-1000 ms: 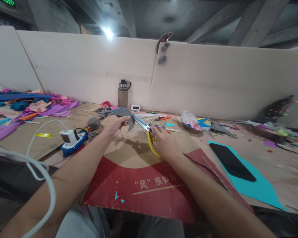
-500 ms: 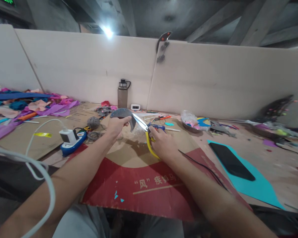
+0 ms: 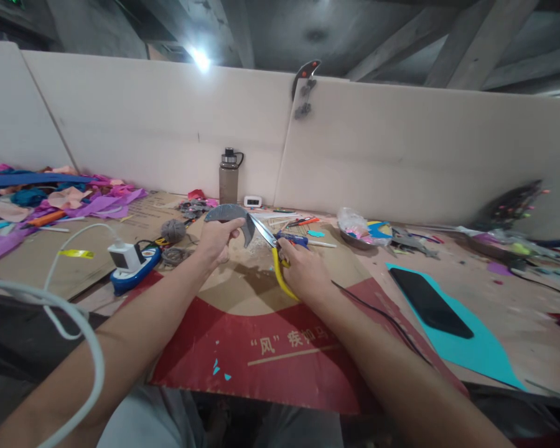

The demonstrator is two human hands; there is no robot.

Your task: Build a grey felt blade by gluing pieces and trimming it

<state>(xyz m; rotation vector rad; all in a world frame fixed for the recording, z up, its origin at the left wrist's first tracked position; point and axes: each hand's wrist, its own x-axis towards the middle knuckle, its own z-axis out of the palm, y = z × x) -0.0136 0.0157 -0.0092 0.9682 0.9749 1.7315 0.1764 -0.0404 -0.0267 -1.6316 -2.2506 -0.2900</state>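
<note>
A curved dark grey piece point(image 3: 228, 213) is pinched by my left hand point(image 3: 221, 239) above the cardboard. My right hand point(image 3: 303, 264) grips yellow-handled scissors point(image 3: 280, 274), whose blades point up and left. The blade tips meet or overlap the right edge of the grey piece; whether they are cutting into it cannot be told. Beneath both hands lies a red and tan cardboard sheet point(image 3: 261, 311) with a few small turquoise scraps point(image 3: 216, 368) near its front.
A water bottle point(image 3: 228, 177) stands at the back near a small white clock point(image 3: 252, 201). Left are a blue power strip point(image 3: 135, 274), yarn and coloured scraps. A black phone point(image 3: 432, 302) lies on turquoise sheet point(image 3: 492, 358) at right; a bowl point(image 3: 357, 239) holds scraps.
The view has shifted very slightly. The scissor blades look a little closer together; both hands keep nearly the same place and hold.
</note>
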